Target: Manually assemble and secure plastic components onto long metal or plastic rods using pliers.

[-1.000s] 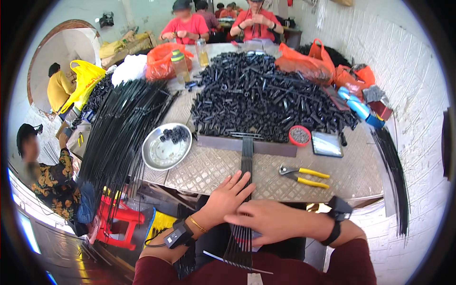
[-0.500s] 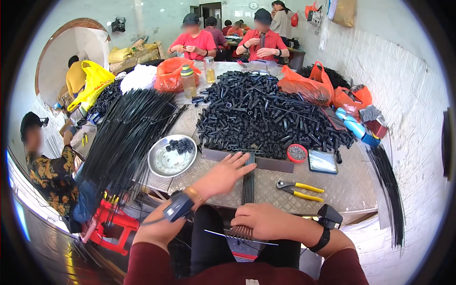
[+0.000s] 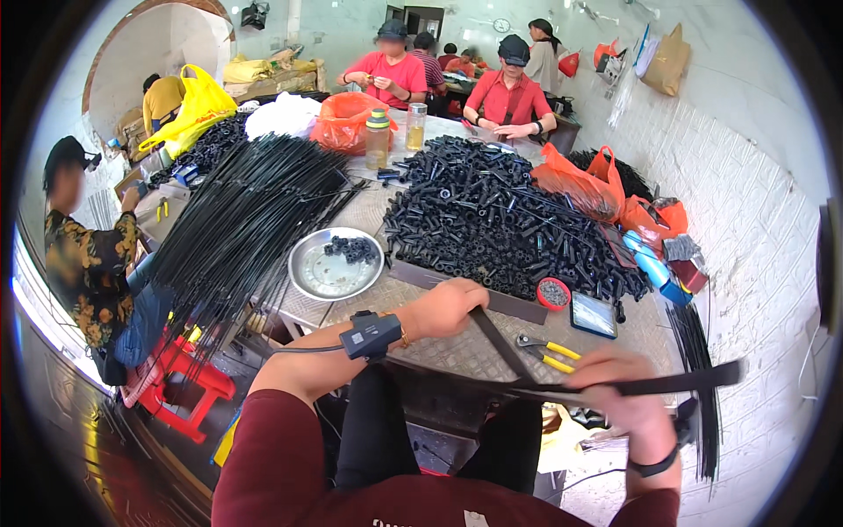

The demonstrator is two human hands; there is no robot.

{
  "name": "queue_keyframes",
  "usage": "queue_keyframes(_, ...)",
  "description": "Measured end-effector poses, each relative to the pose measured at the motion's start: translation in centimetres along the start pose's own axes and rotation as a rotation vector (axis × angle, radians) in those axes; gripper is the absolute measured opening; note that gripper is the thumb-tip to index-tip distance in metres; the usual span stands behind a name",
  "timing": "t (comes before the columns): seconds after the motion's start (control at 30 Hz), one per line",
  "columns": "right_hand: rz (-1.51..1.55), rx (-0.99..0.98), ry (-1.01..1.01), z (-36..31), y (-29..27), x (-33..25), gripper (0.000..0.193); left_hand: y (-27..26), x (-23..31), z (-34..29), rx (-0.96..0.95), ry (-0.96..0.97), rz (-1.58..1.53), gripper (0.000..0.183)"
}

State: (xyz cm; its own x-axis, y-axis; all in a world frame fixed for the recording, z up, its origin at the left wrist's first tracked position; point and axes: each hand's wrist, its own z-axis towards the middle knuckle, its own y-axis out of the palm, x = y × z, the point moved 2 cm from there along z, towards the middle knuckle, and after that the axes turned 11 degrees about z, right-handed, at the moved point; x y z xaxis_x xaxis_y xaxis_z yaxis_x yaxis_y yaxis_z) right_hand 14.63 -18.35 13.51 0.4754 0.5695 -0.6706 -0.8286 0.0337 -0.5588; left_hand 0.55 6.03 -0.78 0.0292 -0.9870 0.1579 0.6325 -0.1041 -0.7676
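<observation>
My left hand is closed over the table's near side, fingers curled round the upper end of a dark, flat-looking bundle of thin rods. That bundle slants down toward the table's front edge. My right hand, smeared by motion, grips a long dark strip that runs sideways along the front edge and sticks out to the right. Blur hides whether this strip is also a bundle of rods. Close to my right hand lie yellow-handled pincers, their jaws toward the left.
A low dark ledge fronts a heap of black tubular parts. Left are a metal bowl and long black rods. A red dish and flat case stand right. Co-workers sit across the table and at left.
My left hand was spread above the rods and is now closed on their upper end. My right hand has moved right and now grips the dark strip. The view has shifted slightly.
</observation>
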Motion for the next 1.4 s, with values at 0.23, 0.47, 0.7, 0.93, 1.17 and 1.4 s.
queue_keyframes(0.23, -0.127, 0.357, -0.384, -1.6, -4.5, -10.5, 0.027, -8.8, 9.1, 2.0, -0.058, -0.093, -0.254, 0.020)
queue_keyframes(0.47, -0.132, 0.354, -0.396, -4.5, -4.1, -13.4, 0.026, -12.5, 14.6, -0.3, -0.310, -0.116, -0.126, 0.041)
queue_keyframes(0.7, 0.069, 0.459, -0.351, -7.7, -3.5, -11.1, 0.026, -13.9, 17.5, -1.7, -0.428, -0.183, -0.088, 0.037)
queue_keyframes(0.93, 0.065, 0.567, -0.103, -7.3, -2.8, -11.1, 0.042, -12.1, 15.6, -2.2, -0.216, -0.149, 0.016, 0.021)
queue_keyframes(1.17, -0.847, -0.024, -0.349, -1.9, 7.6, -11.5, 0.036, -12.1, 15.0, -1.7, 0.114, -0.040, 0.616, 0.019)
queue_keyframes(1.4, -1.130, -0.085, 0.021, 3.3, 9.1, -4.1, 0.016, -12.6, 17.2, -1.6, -0.029, -0.059, 0.739, 0.021)
